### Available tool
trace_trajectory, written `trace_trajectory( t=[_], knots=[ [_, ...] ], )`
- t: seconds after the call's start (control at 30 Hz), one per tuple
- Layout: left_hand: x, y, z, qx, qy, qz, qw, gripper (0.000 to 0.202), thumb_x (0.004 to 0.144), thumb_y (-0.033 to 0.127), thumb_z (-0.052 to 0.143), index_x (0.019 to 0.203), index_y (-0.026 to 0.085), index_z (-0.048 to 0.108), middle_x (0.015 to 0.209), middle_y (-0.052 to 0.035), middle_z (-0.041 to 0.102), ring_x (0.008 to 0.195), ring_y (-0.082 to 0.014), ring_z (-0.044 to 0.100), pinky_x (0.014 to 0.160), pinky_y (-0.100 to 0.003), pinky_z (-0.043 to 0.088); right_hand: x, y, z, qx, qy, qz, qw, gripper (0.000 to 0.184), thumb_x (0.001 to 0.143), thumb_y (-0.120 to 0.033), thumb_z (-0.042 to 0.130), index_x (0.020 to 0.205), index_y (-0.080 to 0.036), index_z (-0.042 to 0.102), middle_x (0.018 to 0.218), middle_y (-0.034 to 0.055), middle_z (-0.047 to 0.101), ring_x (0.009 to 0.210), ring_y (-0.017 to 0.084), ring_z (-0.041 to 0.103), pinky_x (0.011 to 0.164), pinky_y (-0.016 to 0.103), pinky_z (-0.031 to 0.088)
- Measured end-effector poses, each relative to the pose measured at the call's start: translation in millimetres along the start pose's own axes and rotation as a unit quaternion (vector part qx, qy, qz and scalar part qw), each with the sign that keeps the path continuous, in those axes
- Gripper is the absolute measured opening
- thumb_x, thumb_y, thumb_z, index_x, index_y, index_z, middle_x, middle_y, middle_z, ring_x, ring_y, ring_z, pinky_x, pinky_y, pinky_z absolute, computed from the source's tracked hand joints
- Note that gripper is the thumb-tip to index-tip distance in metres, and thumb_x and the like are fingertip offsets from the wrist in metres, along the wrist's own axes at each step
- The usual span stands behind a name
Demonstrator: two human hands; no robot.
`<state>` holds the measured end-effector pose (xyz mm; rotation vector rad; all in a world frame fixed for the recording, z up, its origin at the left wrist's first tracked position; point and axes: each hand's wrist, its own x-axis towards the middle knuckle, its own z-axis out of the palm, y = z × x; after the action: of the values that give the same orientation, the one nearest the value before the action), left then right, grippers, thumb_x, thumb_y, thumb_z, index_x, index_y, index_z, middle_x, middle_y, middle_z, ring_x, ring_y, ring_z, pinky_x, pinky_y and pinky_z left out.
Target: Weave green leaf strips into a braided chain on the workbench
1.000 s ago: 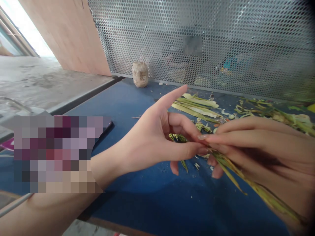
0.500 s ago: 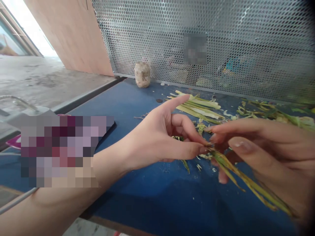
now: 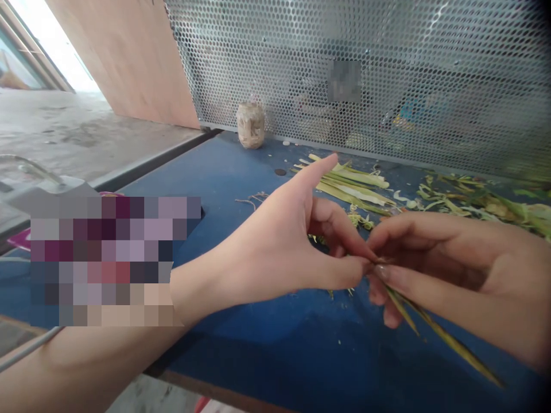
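My left hand [image 3: 288, 246] pinches the upper end of a bundle of narrow, withered green-brown leaf strips between thumb and fingertip, while its index finger points away from me. My right hand [image 3: 469, 275] has its thumb and fingers closed on the same end, right against the left fingertips. From this pinch the leaf strips [image 3: 456, 341] hang down to the right over the blue tabletop [image 3: 241, 367]. Behind the hands lie long pale green strips [image 3: 361, 179] in a loose row. Small curled yellow-green shreds [image 3: 361, 219] lie just beyond the fingers, partly covered.
A heap of wilted green scraps [image 3: 482, 201] lies at the back right. A pale wrapped jar-like object [image 3: 251, 127] stands near the perforated metal panel [image 3: 279, 69]. A dark disc [image 3: 280, 172] lies on the table. Blurred-out things [image 3: 120, 252] fill the left side beside a cable.
My right thumb and fingers have come in from slightly apart and closed on the strips' end beside my left fingertips. The hanging strips now show less spread.
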<state>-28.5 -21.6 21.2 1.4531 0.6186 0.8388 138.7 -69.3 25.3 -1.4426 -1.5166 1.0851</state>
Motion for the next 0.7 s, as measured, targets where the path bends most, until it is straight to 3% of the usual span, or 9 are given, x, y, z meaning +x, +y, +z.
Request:
trace_trajectory(
  t=[0.17, 0.4, 0.57, 0.7],
  knots=[
    [0.1, -0.1, 0.8, 0.004, -0.001, -0.002, 1.0, 0.096, 0.06, 0.001, 0.062, 0.139, 0.026, 0.014, 0.067, 0.0035, 0.064, 0.059, -0.0106, 0.06, 0.05, -0.019, 0.046, -2.5, -6.4, 4.7, 0.0, 0.028, 0.022, 0.999, 0.015, 0.064, -0.018, 0.06, 0.075, -0.028, 0.061, 0.054, -0.0061, 0.062, 0.043, 0.011, 0.059, 0.042, 0.016, 0.05],
    [-0.1, 1.5, -2.8, -0.002, -0.035, -0.006, 0.999, 0.094, 0.062, 0.004, 0.062, 0.138, 0.032, 0.014, 0.075, 0.0015, 0.066, 0.059, -0.0111, 0.058, 0.032, -0.012, 0.035, -1.8, -6.2, 1.1, -0.005, 0.028, 0.032, 0.999, 0.018, 0.062, -0.015, 0.06, 0.074, -0.029, 0.062, 0.053, -0.0054, 0.062, 0.041, 0.012, 0.058, 0.04, 0.016, 0.049],
    [0.3, 5.2, -2.9, -0.018, -0.033, -0.032, 0.999, 0.09, 0.065, 0.009, 0.063, 0.139, 0.025, 0.014, 0.073, -0.0008, 0.067, 0.053, -0.0105, 0.058, 0.03, -0.012, 0.035, -2.5, -5.2, 1.0, 0.001, 0.049, 0.021, 0.999, 0.018, 0.062, -0.016, 0.06, 0.074, -0.029, 0.062, 0.052, -0.0058, 0.06, 0.039, 0.012, 0.057, 0.038, 0.018, 0.049],
    [0.1, 3.6, -2.2, -0.023, -0.028, -0.023, 0.999, 0.091, 0.064, 0.007, 0.063, 0.139, 0.026, 0.015, 0.071, 0.0004, 0.067, 0.049, -0.0095, 0.057, 0.03, -0.013, 0.035, -3.9, -4.8, 4.1, 0.006, 0.052, 0.007, 0.999, 0.018, 0.062, -0.016, 0.06, 0.075, -0.029, 0.062, 0.053, -0.0046, 0.061, 0.038, 0.013, 0.056, 0.036, 0.019, 0.049]
  ],
)
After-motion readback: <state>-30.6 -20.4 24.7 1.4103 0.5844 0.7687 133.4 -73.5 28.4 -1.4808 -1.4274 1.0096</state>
